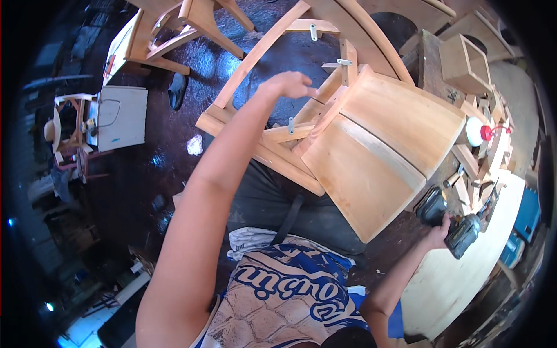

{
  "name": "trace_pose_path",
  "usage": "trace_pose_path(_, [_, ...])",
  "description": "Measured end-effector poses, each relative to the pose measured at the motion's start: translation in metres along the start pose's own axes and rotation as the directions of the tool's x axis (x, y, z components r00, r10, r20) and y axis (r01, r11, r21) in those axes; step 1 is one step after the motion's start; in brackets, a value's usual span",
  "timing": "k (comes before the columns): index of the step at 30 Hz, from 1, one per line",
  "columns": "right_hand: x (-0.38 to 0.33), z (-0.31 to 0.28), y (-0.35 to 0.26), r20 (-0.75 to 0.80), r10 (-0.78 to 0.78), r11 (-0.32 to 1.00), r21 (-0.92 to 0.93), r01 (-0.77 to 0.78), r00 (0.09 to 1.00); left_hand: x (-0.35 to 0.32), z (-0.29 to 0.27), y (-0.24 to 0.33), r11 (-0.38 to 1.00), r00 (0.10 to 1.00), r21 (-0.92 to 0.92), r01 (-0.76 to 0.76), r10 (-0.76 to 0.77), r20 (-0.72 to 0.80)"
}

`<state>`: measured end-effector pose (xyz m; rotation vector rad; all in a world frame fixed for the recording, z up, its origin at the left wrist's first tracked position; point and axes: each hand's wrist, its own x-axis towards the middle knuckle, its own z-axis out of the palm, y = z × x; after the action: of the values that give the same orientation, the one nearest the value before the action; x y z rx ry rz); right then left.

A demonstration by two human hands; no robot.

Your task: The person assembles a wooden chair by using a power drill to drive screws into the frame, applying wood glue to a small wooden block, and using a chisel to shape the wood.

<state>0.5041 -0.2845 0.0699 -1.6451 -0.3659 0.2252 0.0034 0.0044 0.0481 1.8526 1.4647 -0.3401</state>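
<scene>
My left hand [292,85] is over the opening of a light wooden chair frame [255,62], beside the crosspieces under its seat. Its fingers are curled together, and what they may hold is too small to make out. Two smooth seat boards [380,153] lie tilted toward me with a narrow gap between them. Small pale metal brackets [291,124] stick up from the frame's rails. Out to the right, my right hand [439,233] is closed around the handle of a dark cordless drill [463,235], its battery [431,206] on the far side of the hand.
A workbench [426,69] at the right bears an open wooden box [464,65], wood offcuts and a white bottle with a red cap [477,132]. A pale curved board [464,290] lies near my right arm. Other wooden chairs [191,26] stand at the far left, near a dark shoe [177,91].
</scene>
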Motion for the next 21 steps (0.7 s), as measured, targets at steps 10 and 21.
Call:
trace_pose_path(10, [0.001,-0.012,-0.207,0.696,-0.125,0.985,0.002,0.172,0.707,-0.057,-0.099,0.019,0.661,0.722,-0.446,-0.604,0.216,-0.657])
trace_pose_path(21, [-0.039,0.287,-0.267,0.927,0.361,0.678,-0.337,0.654,0.103,-0.070,-0.080,0.040,0.078,0.590,-0.609,-0.790,-0.179,-0.788])
